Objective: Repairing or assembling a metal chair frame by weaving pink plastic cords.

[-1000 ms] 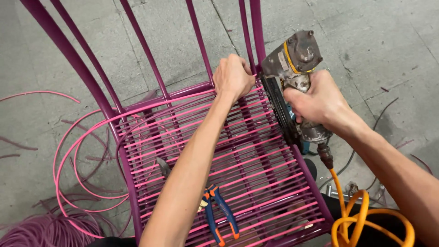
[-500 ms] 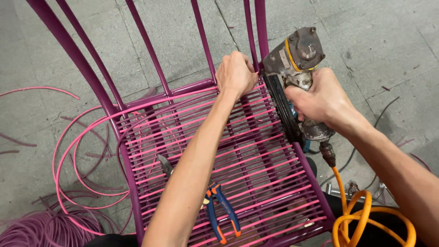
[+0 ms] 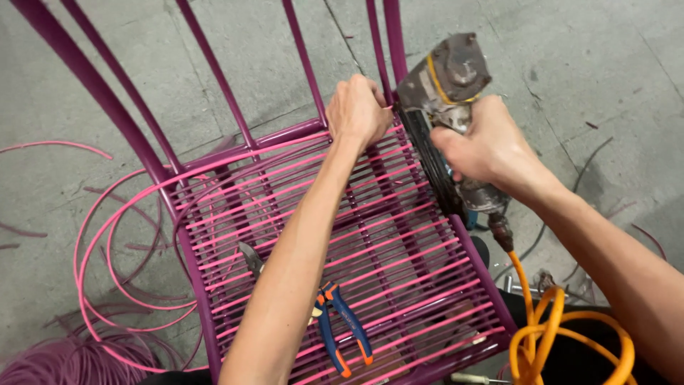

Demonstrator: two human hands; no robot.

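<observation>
Far left, on the concrete floor (image 3: 598, 64): loose loops of pink cord (image 3: 92, 235) curve out from the chair; a denser bundle of purple cord (image 3: 64, 360) lies at the near left corner.

Centre: purple metal chair frame (image 3: 107, 100) seen from above, back rails running to the far edge. Seat (image 3: 399, 242) is woven with pink and purple cord strands running left to right across the frame. Pliers (image 3: 335, 321) with blue and orange handles rest on the woven seat, near side, jaws pointing far-left, partly hidden under the left forearm.

Left hand (image 3: 356, 110): reaches across the seat to its far edge, fingers closed tight around the cord and rear seat rail, just left of the tool's nose. What exactly is pinched inside the fist cannot be made out.

Right hand (image 3: 488, 146): fingers wrapped closed around the grip of a worn grey pneumatic staple gun (image 3: 445, 78) with a yellow band around its head. Tool sits at the far right corner of the seat, its long dark magazine lying along the right seat rail, nose touching or just beside the left hand.

Near right: coiled orange air hose (image 3: 548, 335) runs from the tool's base down to the floor.
</observation>
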